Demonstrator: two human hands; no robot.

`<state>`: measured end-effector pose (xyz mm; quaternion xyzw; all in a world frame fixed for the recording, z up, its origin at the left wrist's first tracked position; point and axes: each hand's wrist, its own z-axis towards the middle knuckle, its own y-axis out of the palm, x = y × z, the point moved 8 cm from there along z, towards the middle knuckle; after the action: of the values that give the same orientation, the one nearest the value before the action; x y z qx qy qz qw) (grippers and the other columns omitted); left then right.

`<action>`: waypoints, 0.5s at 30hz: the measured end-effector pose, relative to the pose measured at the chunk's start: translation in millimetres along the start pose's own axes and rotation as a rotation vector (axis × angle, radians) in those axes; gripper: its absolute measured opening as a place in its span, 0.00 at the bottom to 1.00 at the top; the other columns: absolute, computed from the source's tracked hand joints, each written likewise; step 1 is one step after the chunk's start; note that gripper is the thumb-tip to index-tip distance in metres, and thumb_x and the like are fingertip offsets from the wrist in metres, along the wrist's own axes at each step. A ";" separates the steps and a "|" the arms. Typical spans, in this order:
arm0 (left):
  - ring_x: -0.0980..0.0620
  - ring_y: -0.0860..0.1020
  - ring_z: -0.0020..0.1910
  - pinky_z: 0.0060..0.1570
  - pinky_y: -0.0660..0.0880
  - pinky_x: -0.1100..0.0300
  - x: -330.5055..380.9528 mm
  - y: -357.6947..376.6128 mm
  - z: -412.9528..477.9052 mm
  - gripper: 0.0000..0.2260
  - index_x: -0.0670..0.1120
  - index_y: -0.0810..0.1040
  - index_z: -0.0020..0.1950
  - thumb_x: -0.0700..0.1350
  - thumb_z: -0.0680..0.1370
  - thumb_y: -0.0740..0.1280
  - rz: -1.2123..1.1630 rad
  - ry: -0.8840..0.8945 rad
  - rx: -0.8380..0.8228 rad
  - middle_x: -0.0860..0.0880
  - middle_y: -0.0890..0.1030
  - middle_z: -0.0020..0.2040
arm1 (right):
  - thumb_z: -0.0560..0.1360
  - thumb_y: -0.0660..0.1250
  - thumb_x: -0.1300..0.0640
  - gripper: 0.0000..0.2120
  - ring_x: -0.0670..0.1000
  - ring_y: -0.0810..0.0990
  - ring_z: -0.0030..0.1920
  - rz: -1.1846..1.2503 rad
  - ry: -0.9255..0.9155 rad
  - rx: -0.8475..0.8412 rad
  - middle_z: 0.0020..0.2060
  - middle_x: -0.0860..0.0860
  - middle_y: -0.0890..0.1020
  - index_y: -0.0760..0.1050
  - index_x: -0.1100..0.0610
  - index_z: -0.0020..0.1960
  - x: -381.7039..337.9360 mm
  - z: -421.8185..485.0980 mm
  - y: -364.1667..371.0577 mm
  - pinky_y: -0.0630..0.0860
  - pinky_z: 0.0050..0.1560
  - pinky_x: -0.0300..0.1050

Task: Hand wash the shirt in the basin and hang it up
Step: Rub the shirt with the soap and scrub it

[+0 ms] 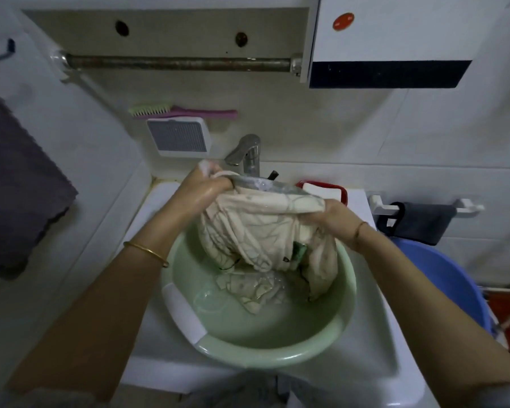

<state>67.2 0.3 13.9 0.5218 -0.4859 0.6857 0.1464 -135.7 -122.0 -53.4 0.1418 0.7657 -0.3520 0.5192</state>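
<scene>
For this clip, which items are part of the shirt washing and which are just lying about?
In use: shirt, basin, left hand, right hand.

Lying about: brush, soap dish, blue bucket, purple towel, dark cloth, tap.

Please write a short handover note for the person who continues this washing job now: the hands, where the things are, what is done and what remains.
Left hand: grips the upper edge of the shirt, with suds on the fingers.
Right hand: grips the same edge further right.
Shirt: wet, lifted partly out; its lower part lies in the water of the green basin, which sits in the white sink below the tap.
Done: shirt soaked and soaped.
Left: finish scrubbing, rinse, wring, hang up. The bar above is a possible place.
</scene>
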 end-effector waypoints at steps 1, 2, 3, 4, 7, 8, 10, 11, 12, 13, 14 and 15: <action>0.48 0.78 0.53 0.46 0.71 0.61 -7.6 5.5 -1.9 0.22 0.44 0.75 0.57 0.51 0.66 0.69 -0.009 -0.036 -0.093 0.45 0.79 0.53 | 0.75 0.67 0.59 0.09 0.55 0.81 0.50 0.193 0.042 -0.007 0.47 0.54 0.83 0.79 0.59 0.55 5.0 2.2 -3.2 0.77 0.51 0.45; 0.50 0.76 0.55 0.50 0.72 0.61 -14.3 16.8 -7.8 0.27 0.44 0.72 0.61 0.53 0.66 0.72 -0.007 -0.064 -0.230 0.48 0.77 0.56 | 0.76 0.66 0.60 0.10 0.56 0.82 0.50 0.334 0.081 -0.031 0.48 0.55 0.84 0.78 0.60 0.56 8.6 2.4 -3.1 0.78 0.51 0.47; 0.52 0.74 0.58 0.53 0.73 0.62 -21.9 31.3 -17.4 0.31 0.45 0.69 0.64 0.54 0.66 0.75 0.050 -0.086 -0.383 0.52 0.74 0.59 | 0.76 0.65 0.59 0.10 0.56 0.83 0.49 0.405 0.110 -0.045 0.48 0.56 0.84 0.78 0.60 0.56 9.2 2.4 -0.6 0.79 0.51 0.49; 0.53 0.74 0.59 0.56 0.73 0.61 -31.0 45.1 -25.3 0.31 0.45 0.69 0.63 0.54 0.66 0.76 0.160 -0.081 -0.511 0.54 0.73 0.60 | 0.76 0.64 0.58 0.10 0.55 0.83 0.47 0.430 0.135 -0.039 0.47 0.56 0.84 0.79 0.59 0.54 9.6 3.2 1.8 0.79 0.51 0.50; 0.48 0.79 0.52 0.51 0.74 0.56 -56.4 69.9 -31.8 0.18 0.44 0.73 0.52 0.50 0.67 0.74 0.512 -0.028 -0.579 0.47 0.80 0.52 | 0.78 0.60 0.58 0.10 0.55 0.84 0.40 0.632 0.243 -0.095 0.42 0.58 0.84 0.79 0.60 0.49 9.8 1.7 16.5 0.81 0.41 0.48; 0.47 0.79 0.47 0.45 0.74 0.58 -57.4 71.1 -30.3 0.13 0.42 0.75 0.49 0.47 0.69 0.71 0.464 -0.031 -0.528 0.45 0.80 0.47 | 0.78 0.58 0.58 0.14 0.55 0.84 0.40 0.746 0.293 -0.140 0.42 0.59 0.83 0.81 0.62 0.47 9.0 -0.7 23.0 0.81 0.40 0.48; 0.50 0.77 0.38 0.35 0.71 0.64 -60.2 70.7 -26.6 0.08 0.41 0.77 0.44 0.41 0.67 0.67 0.138 -0.120 -0.426 0.47 0.79 0.38 | 0.75 0.56 0.58 0.18 0.58 0.84 0.40 0.947 0.356 -0.166 0.43 0.61 0.83 0.83 0.65 0.44 7.9 -2.2 30.2 0.82 0.39 0.51; 0.51 0.78 0.38 0.34 0.72 0.65 -60.0 72.5 -26.5 0.09 0.41 0.77 0.45 0.39 0.66 0.65 -0.059 -0.170 -0.399 0.48 0.79 0.38 | 0.72 0.58 0.58 0.17 0.59 0.84 0.41 1.037 0.386 -0.141 0.43 0.63 0.83 0.83 0.66 0.44 10.9 0.0 31.4 0.82 0.39 0.53; 0.50 0.79 0.39 0.37 0.74 0.64 -59.4 75.9 -27.0 0.13 0.39 0.78 0.48 0.36 0.65 0.63 -0.271 -0.223 -0.378 0.47 0.81 0.40 | 0.70 0.59 0.58 0.17 0.60 0.84 0.42 1.108 0.405 -0.114 0.45 0.63 0.83 0.82 0.67 0.46 11.3 1.8 32.8 0.81 0.41 0.56; 0.49 0.81 0.41 0.39 0.77 0.62 -59.2 81.4 -28.8 0.15 0.38 0.78 0.50 0.34 0.65 0.62 -0.466 -0.281 -0.345 0.45 0.82 0.42 | 0.69 0.60 0.60 0.17 0.61 0.83 0.45 1.104 0.414 -0.043 0.49 0.64 0.82 0.81 0.67 0.52 15.7 7.0 32.5 0.80 0.46 0.58; 0.48 0.82 0.41 0.41 0.78 0.60 -60.9 89.5 -31.8 0.14 0.37 0.78 0.49 0.33 0.66 0.60 -0.641 -0.356 -0.315 0.43 0.82 0.43 | 0.70 0.60 0.62 0.17 0.61 0.82 0.47 1.032 0.400 0.072 0.52 0.63 0.81 0.79 0.64 0.56 22.2 12.1 28.3 0.79 0.51 0.58; 0.46 0.82 0.41 0.41 0.79 0.57 -62.8 97.5 -33.7 0.12 0.37 0.78 0.47 0.34 0.67 0.60 -0.799 -0.445 -0.281 0.42 0.82 0.43 | 0.71 0.58 0.63 0.16 0.59 0.81 0.48 0.937 0.361 0.210 0.51 0.61 0.80 0.77 0.61 0.57 26.8 13.8 20.7 0.78 0.53 0.55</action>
<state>4.7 -0.2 -89.4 0.7772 -0.3547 0.3750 0.3600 -125.3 -120.8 -88.4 0.5798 0.6578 -0.1262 0.4639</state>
